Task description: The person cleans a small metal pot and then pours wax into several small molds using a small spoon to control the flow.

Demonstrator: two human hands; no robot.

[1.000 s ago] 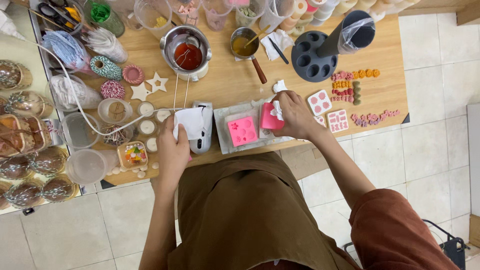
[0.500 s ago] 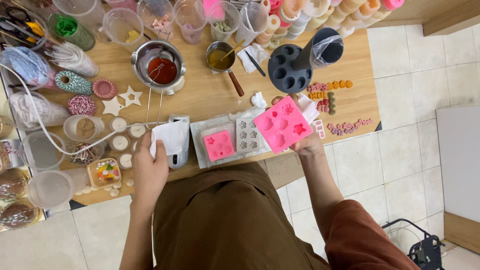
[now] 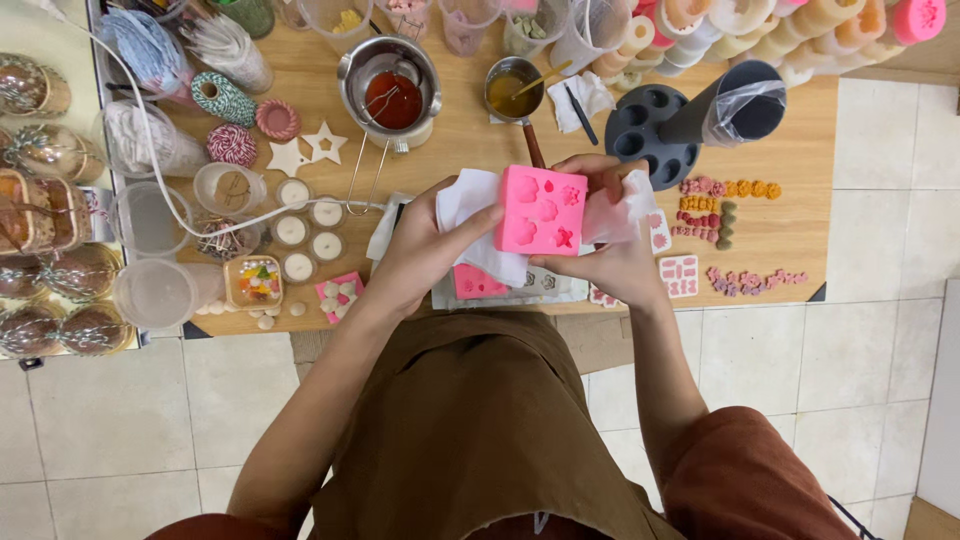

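Both hands hold a pink silicone mould (image 3: 541, 210) above the table: left hand (image 3: 425, 250) fingers curl around white tissue (image 3: 470, 205) at its edge, right hand (image 3: 610, 255) fingers grip underneath.

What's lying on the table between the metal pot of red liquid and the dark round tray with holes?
In the head view, a small saucepan of yellow-brown liquid sits between the metal pot and the dark holed tray, with a crumpled white tissue beside it.

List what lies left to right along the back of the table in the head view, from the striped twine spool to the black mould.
Green-striped twine spool → pink twine spool → metal pot of red liquid → small pan of amber liquid → black round mould.
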